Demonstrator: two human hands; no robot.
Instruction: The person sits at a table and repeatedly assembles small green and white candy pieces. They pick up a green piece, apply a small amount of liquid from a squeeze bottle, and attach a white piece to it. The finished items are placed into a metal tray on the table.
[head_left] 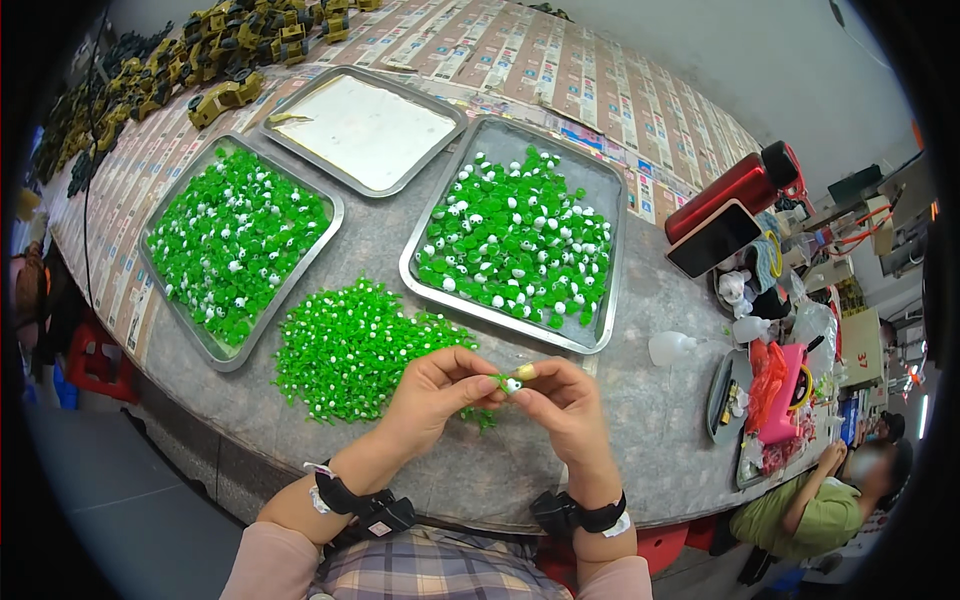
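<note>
My left hand (428, 395) pinches a tiny green plastic piece (500, 379) between thumb and forefinger. Right against it, a small white ball-like piece with dark spots (514, 386) sits in the fingertips of my right hand (566, 408). The two pieces touch or nearly touch; how they join is too small to tell. A yellowish covering (525, 371) wraps one right fingertip. Beside my left hand spreads a loose pile of small green and white pieces (345, 350). Beyond the hands, a metal tray (610, 310) holds larger green pieces with white spotted balls.
A second filled tray (332, 225) stands at the left, with a white-bottomed tray (370, 130) behind. Yellow toy vehicles (225, 98) heap up far left. To the right are a red bottle (720, 195), a phone (714, 238), a small white bottle (672, 348) and a person in green (820, 515).
</note>
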